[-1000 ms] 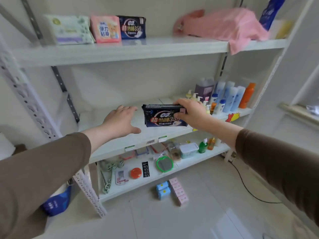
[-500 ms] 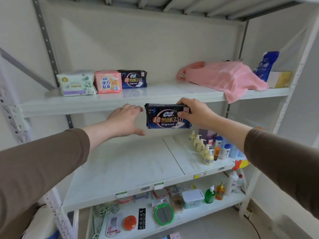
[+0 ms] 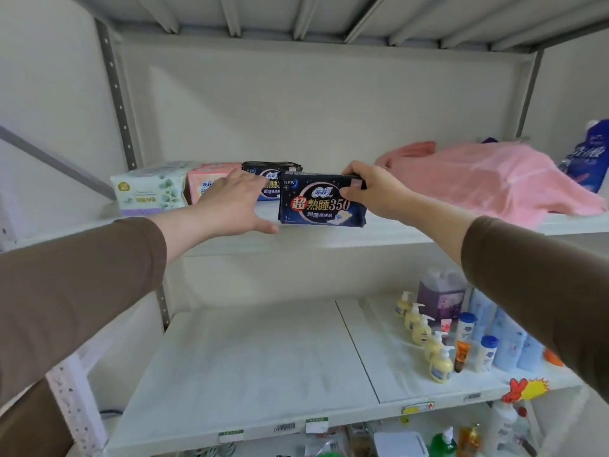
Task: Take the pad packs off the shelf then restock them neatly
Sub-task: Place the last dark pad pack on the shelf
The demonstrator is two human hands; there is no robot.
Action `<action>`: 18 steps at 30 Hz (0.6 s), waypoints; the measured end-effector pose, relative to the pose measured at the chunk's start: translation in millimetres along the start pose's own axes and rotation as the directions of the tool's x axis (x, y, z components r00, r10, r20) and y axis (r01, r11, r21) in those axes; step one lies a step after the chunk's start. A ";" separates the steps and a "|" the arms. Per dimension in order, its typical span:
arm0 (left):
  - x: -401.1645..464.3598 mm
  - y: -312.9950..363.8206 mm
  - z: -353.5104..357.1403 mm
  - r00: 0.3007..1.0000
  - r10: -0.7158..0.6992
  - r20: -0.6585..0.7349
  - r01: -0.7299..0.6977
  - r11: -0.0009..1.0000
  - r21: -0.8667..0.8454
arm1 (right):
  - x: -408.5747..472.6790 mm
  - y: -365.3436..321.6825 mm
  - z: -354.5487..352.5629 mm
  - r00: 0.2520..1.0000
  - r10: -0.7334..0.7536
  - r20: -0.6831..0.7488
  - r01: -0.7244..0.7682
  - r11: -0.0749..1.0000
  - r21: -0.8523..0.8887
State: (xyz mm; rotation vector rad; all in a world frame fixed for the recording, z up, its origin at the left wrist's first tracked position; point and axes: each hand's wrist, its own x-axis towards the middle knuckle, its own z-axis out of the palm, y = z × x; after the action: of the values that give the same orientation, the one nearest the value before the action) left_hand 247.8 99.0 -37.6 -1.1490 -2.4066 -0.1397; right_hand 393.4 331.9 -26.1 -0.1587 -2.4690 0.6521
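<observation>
held pack: dark navy, night-sky print — red/white lettering
shelved dark pack: same navy
pink pack: pale pink
leftmost pack: white, green leaf pattern, lilac band
cloth: pink
sleeves: brown
shelf: off-white — grey uprights
pump bottles: pale yellow

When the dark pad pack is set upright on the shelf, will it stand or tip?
The dark pad pack looks soft and light: the right hand carries it by one corner. Its narrow base may tip, so leaning it against the pack behind probably helps.
</observation>
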 end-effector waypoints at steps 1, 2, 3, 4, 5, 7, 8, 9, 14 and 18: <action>6.3 -4.9 -1.8 1.000 -0.001 -0.013 0.001 1.000 0.011 | 10.3 1.1 1.7 1.000 0.006 -0.007 -0.006 1.000 0.018; 12.8 -9.7 -3.1 0.999 -0.008 -0.032 0.008 1.000 0.020 | 21.3 2.0 3.7 1.000 0.008 -0.013 -0.008 1.000 0.027; 19.3 -14.2 -4.2 0.999 -0.017 -0.049 0.018 1.000 0.024 | 32.6 2.9 5.8 1.000 0.011 -0.016 -0.010 1.000 0.027; 26.6 -19.3 -4.7 0.998 -0.019 -0.057 0.020 1.000 0.022 | 44.2 4.4 8.1 1.000 0.018 -0.018 -0.018 0.999 0.026; 34.0 -24.1 -3.3 0.998 -0.015 -0.058 0.016 1.000 0.020 | 54.8 6.0 10.9 0.999 0.030 -0.018 -0.029 0.999 0.031; 48.9 -34.6 2.1 0.998 -0.010 -0.056 0.011 1.000 0.022 | 76.2 10.1 17.1 0.999 0.049 -0.016 -0.048 0.998 0.049; 55.6 -39.2 4.8 0.999 -0.010 -0.051 0.011 1.000 0.027 | 87.0 13.0 21.0 0.999 0.052 -0.014 -0.051 0.997 0.061; 62.0 -42.8 7.3 0.999 -0.011 -0.046 0.012 0.999 0.033 | 97.4 16.1 25.2 0.999 0.054 -0.010 -0.053 0.996 0.075; 90.9 -59.1 19.8 0.998 -0.028 -0.053 0.033 0.996 0.085 | 150.1 34.3 53.0 0.998 0.029 0.051 -0.033 0.997 0.072; 106.9 -73.4 29.4 0.996 -0.083 -0.030 0.086 0.987 0.133 | 183.3 46.1 74.0 0.994 -0.039 0.101 0.031 0.996 0.079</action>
State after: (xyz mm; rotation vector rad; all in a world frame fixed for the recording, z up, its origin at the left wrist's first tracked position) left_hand 123.6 135.9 -7.6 -0.9802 -2.4041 -0.0185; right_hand 198.8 387.2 -9.4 -0.0530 -2.5332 0.7567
